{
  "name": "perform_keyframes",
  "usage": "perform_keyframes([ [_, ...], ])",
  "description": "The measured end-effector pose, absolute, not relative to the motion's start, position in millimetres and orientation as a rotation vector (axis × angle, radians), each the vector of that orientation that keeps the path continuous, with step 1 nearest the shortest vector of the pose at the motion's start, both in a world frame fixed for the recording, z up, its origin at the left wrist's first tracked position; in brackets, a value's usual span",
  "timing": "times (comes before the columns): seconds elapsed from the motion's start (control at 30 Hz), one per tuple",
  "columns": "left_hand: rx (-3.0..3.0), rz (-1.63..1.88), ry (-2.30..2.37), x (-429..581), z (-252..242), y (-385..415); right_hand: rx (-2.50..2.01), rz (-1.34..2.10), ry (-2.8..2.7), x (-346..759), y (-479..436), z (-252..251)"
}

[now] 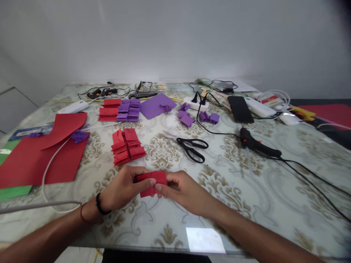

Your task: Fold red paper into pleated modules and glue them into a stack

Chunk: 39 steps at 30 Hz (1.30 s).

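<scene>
A small folded piece of red paper (160, 178) is held just above the table near its front edge. My left hand (126, 188) grips its left side, thumb pressed on top. At its right side my right hand (185, 190) pinches it, the thumb near the middle and the other fingers mostly hidden beneath. Several folded red paper pieces (127, 146) lie in two columns just beyond my left hand. Black-handled scissors (189, 144) rest beyond my right hand, blades pointing left.
Red sheets (55, 160) lie at left, crossed by a white cable (49, 168). Folded red (109, 110) and purple pieces (128, 110) sit farther back beside a purple sheet (153, 106). A glue gun (257, 144), a phone (240, 109) and a power strip (196, 104) stand right of centre.
</scene>
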State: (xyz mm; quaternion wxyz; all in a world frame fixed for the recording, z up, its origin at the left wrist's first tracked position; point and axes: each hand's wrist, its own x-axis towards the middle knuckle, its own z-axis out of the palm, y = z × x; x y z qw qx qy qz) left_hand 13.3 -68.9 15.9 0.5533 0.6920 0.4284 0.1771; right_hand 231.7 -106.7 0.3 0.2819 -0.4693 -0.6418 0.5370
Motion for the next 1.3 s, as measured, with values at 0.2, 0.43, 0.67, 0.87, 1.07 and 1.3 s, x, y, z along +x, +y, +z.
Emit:
perform_keyframes([
  [0.2,1.706,0.368,1.014,12.2,17.4,-66.7,-1.271,1.497,-1.782,235.5,-104.6,4.7],
  [0.43,1.733,0.349,1.014,11.1,15.4,-66.5,-1.307,1.463,-1.818,234.4,-104.6,4.4],
  [0.67,1.665,0.430,1.004,9.9,17.5,-66.2,-1.345,1.464,-1.736,231.7,-105.0,4.8],
  [0.87,1.689,0.469,0.971,12.1,25.4,-65.7,-1.293,1.475,-1.748,234.4,-104.9,5.9],
  [1.07,1.643,0.523,1.004,11.3,18.8,-63.0,-1.236,1.413,-1.660,233.9,-104.3,8.8],
  [1.3,1.578,0.530,0.954,8.5,18.0,-62.9,-1.121,1.292,-1.554,237.5,-105.3,11.3],
])
